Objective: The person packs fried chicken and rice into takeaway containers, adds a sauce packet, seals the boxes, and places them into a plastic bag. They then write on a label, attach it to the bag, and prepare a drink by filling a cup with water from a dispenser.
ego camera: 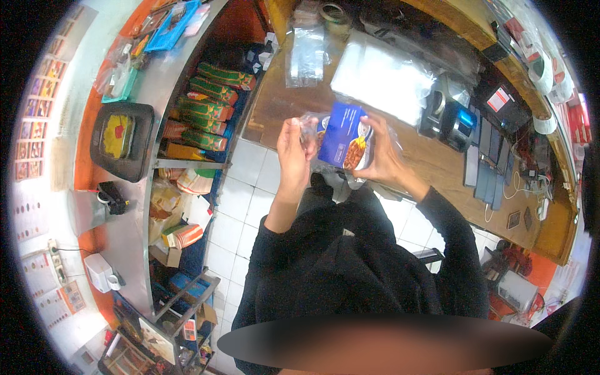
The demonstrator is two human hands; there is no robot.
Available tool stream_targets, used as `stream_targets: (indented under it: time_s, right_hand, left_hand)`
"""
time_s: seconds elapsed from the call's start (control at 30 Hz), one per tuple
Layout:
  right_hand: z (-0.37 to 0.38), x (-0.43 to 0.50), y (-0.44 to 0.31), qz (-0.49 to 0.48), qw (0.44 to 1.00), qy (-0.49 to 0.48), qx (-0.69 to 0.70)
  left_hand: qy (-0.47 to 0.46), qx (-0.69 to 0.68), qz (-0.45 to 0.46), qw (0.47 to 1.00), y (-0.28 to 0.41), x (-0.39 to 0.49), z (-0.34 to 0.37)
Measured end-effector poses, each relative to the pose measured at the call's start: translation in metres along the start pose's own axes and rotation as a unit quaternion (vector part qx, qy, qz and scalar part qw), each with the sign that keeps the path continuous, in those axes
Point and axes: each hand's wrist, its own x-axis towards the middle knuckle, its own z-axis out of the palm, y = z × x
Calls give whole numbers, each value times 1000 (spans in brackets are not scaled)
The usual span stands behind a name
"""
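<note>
My right hand (382,152) grips a blue printed cardboard box (340,136) by its right side, with thumb and fingers spread along its edge. The box bears a picture of food and some writing. Beside its left edge, my left hand (297,145) pinches crinkled clear plastic (307,126). More of this clear plastic shows behind and to the right of the box; how far it wraps the box cannot be told. Both hands are above the near edge of the wooden table (412,159). A stack of clear plastic sheets or bags (379,70) lies beyond the box.
Clear plastic packets (304,56) and a tape roll (333,16) lie at the table's far side. Several phones (487,154) and a small device with a lit screen (459,123) are to the right. Left stands a metal counter (136,206) over shelves of green patterned boxes (206,112).
</note>
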Motion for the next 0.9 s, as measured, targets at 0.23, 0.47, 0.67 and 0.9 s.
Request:
stream_targets:
  time_s: [0.23,0.47,0.67,0.9]
  right_hand:
    - [-13,-20,-2,60,990,-90,-93]
    - [-8,-10,0,87,983,-158,-41]
    - [39,15,25,45,951,-227,-207]
    - [14,0,16,13,967,-173,-186]
  left_hand:
    - [-106,89,-92,986,-4,-7,10]
    - [-222,272,45,935,6,-24,32]
    - [-282,319,-14,905,21,-33,48]
    - [-239,216,-12,946,38,-21,58]
